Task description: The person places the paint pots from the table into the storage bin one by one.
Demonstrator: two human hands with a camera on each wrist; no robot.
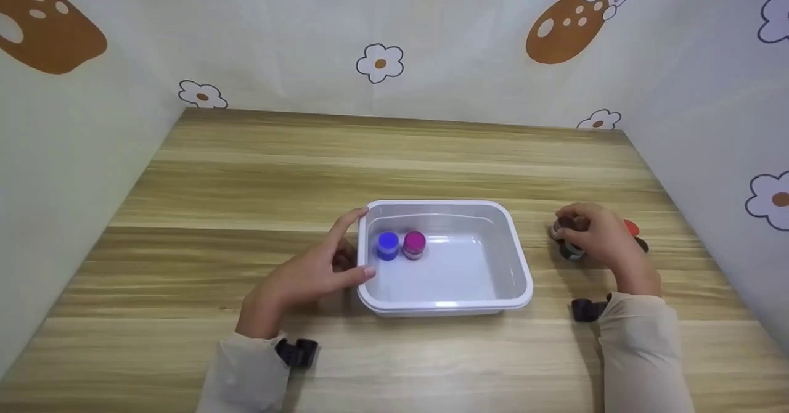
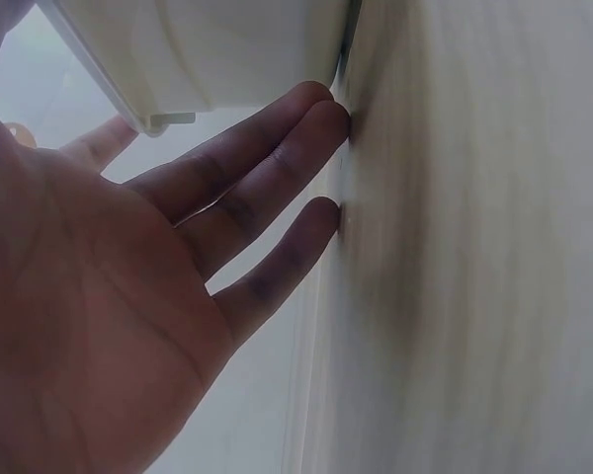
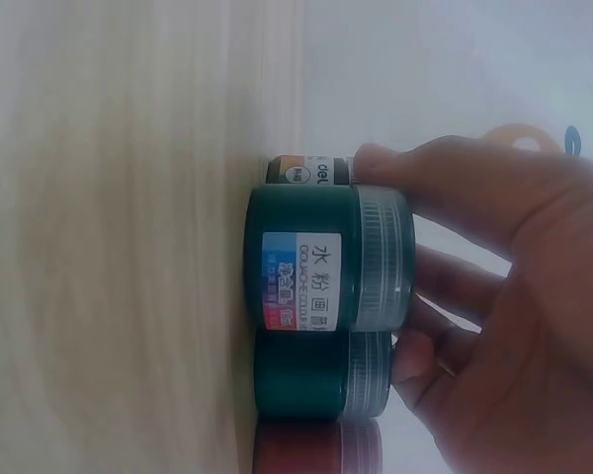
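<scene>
My left hand (image 1: 311,271) steadies the left end of a white plastic tub (image 1: 447,306), thumb over its rim and index finger at the back corner. In the left wrist view the other fingers (image 2: 247,202) are nearly straight, their tips down at the tabletop. A blue paint jar (image 1: 388,246) and a magenta paint jar (image 1: 414,245) stand inside the tub. Right of it, my right hand (image 1: 601,237) pinches the lid of a gouache jar (image 3: 311,171) between thumb and fingers. A green gouache jar (image 3: 301,259) partly covers that jar in the right wrist view.
A second green jar (image 3: 301,375) and a reddish-brown jar (image 3: 296,449) stand in line beside them. Past my right hand show a red lid (image 1: 631,227) and a dark lid (image 1: 642,245). Patterned cloth walls (image 1: 308,43) border the wooden table (image 1: 246,172) at the back and sides.
</scene>
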